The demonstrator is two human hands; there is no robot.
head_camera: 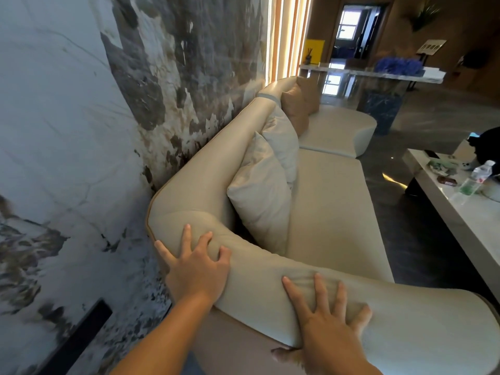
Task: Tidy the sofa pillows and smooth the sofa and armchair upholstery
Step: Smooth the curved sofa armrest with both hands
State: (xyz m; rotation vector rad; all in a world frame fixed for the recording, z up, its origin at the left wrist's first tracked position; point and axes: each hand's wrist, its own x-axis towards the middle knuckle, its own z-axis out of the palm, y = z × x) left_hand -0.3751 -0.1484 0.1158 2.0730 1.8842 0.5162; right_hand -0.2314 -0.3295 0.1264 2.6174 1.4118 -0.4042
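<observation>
A cream leather sofa [327, 201] runs away from me along the marble wall. Both my hands press flat on its padded near armrest [259, 282]. My left hand [194, 269] lies with fingers spread at the armrest's back corner. My right hand [330, 320] lies spread further right, thumb tucked under the cushion edge, with small wrinkles under the fingers. Two cream pillows [262, 196] [284, 142] lean against the backrest. A tan pillow [297, 109] stands beyond them.
A pale coffee table [465, 212] at the right holds a plastic bottle [476, 180] and small items. A marble console [378, 73] with blue flowers stands at the far end. Dark glossy floor [405, 228] separates sofa and table. The marble wall [81, 131] is close on my left.
</observation>
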